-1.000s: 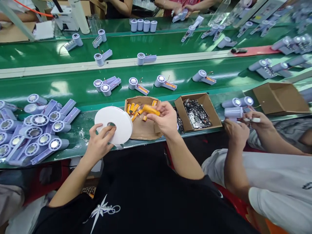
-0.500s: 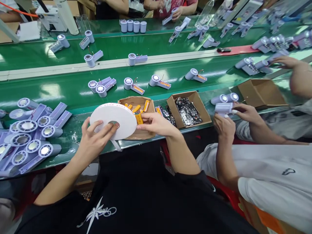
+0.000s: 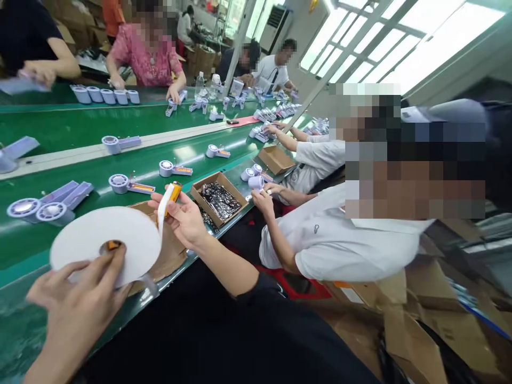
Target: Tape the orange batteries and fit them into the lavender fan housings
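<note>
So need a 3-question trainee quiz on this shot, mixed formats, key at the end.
1. What is the wearer's right hand holding?
A) a purple housing
B) an orange piece
C) a clear bottle

2. True or false: of the wearer's two hands, the left hand is nearer the box of black parts.

3. Fill in: a white strip runs from the edge of the ___ up to the orange piece.

Key
1: B.
2: False; the right hand is nearer the box of black parts.
3: White roll, which the left hand holds with fingertips at its centre hole.
</note>
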`<state>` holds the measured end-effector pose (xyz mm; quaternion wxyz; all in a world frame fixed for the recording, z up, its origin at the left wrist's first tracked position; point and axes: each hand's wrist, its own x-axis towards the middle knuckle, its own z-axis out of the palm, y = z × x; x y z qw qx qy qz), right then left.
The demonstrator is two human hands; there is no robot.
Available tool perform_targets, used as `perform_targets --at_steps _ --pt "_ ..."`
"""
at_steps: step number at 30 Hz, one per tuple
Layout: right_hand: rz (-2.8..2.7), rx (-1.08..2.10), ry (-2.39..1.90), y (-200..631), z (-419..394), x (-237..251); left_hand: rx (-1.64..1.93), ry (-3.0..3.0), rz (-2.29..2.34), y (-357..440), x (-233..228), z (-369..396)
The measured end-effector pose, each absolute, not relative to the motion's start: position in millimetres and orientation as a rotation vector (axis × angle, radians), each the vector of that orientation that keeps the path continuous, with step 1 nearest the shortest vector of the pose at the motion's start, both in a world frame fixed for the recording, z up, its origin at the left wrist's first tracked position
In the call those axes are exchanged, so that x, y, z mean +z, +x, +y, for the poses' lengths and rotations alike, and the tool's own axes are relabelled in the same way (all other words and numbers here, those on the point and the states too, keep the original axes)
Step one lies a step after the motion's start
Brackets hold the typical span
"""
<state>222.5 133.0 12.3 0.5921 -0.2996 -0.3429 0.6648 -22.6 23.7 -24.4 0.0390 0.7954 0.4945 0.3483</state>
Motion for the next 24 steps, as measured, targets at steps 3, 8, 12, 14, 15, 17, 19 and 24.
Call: perform_targets --at_steps 3,8,12,14,15,17,19,24 --pt "-0.820 1.503 -0.758 226 120 10 0.877 2.711 1.676 -7 -6 30" --pt "-0.901 1.474 -0.771 239 113 -1 0.705 2.805 1.736 5 -13 8" --pt "-0.878 1.223 -0.738 268 144 18 0.608 2.898 1.431 10 -16 0" --pt "-0.862 1.159 -0.745 278 155 24 0.425 2.835 1.335 5 -12 17" --pt "-0.858 1.183 -0.741 281 156 23 0.329 2.769 1.293 1 -8 31" --pt "-0.834 1.294 -0.706 281 150 17 0.184 2.613 1.135 -13 -1 70" --pt "-0.797 1.396 -0.669 281 141 9 0.170 2.451 1.074 -30 3 116" --pt "-0.830 1.565 -0.624 284 133 3 0.174 2.308 2.047 -66 -14 218"
